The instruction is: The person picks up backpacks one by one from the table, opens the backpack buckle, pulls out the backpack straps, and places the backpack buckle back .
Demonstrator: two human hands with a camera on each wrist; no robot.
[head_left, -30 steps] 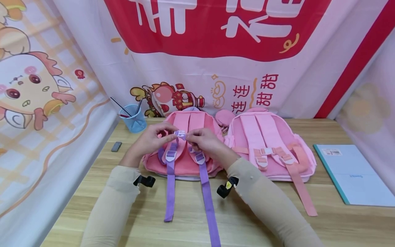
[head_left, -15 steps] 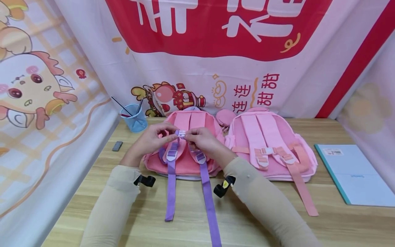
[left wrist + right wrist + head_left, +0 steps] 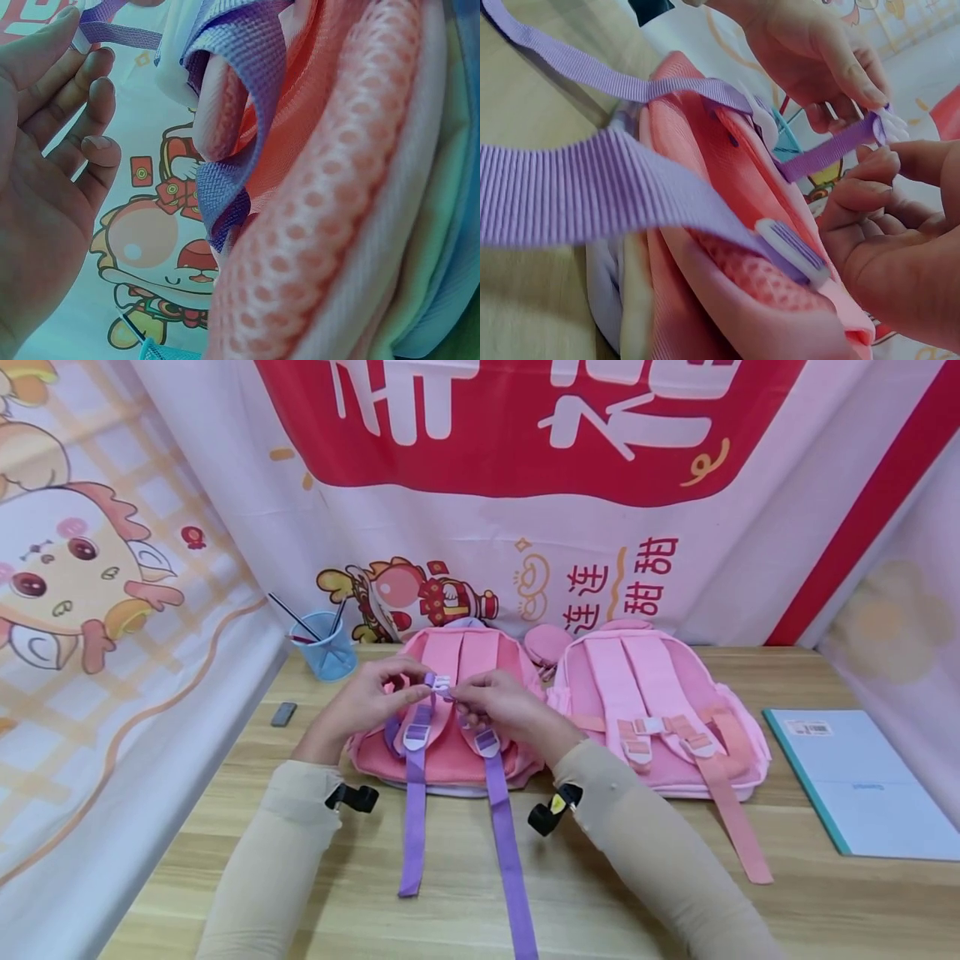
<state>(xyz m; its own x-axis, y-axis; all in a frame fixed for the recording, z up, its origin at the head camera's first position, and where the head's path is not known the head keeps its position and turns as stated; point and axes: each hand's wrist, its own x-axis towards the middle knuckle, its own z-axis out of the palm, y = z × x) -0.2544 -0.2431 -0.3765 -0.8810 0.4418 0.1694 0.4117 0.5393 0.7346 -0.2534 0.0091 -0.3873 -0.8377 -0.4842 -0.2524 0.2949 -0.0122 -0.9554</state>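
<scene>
Both hands meet above the coral-pink backpack (image 3: 375, 758), which lies with its shoulder straps facing up. My left hand (image 3: 371, 700) pinches the purple-webbing side of a small white buckle (image 3: 891, 126) between thumb and fingertips. From the other side my right hand (image 3: 504, 703) pinches the buckle's right end, thumb against forefinger. A purple strap (image 3: 829, 154) runs from the buckle down to the backpack's shoulder strap. Two long purple strap tails (image 3: 414, 827) hang toward the front through white adjusters (image 3: 487, 743). Fingertips partly hide the buckle.
A lighter pink backpack (image 3: 678, 777) with peach straps lies right beside it, near a small round pink pouch (image 3: 546, 645). A blue notebook (image 3: 862, 785) is at the far right. At left stand a blue pen cup (image 3: 330, 660) and a small grey object (image 3: 283, 715).
The hands hold nearly the same place throughout. The right hand shifts slightly left and back again, and the buckle between the fingertips turns a little, showing more of its white prongs.
</scene>
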